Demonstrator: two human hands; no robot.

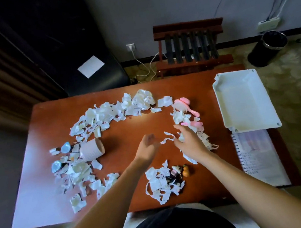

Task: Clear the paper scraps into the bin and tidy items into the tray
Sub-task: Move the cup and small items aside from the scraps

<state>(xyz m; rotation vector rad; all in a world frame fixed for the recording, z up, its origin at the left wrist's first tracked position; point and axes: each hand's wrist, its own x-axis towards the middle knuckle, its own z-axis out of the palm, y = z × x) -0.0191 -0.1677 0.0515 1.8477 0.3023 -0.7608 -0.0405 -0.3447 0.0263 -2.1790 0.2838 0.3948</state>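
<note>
The red-brown tabletop (128,128) carries a ragged ring of white, torn and crumpled paper scraps (107,112), curving from the left edge along the far edge to the near edge. A white rectangular tray (245,101) sits at the far right corner. A dark round bin (269,48) stands on the floor beyond it. The left hand (146,148), blurred, hovers mid-table with loosely curved fingers, holding nothing. The right hand (189,139) spreads bent fingers over scraps near the right edge; I cannot tell whether it grips any.
</note>
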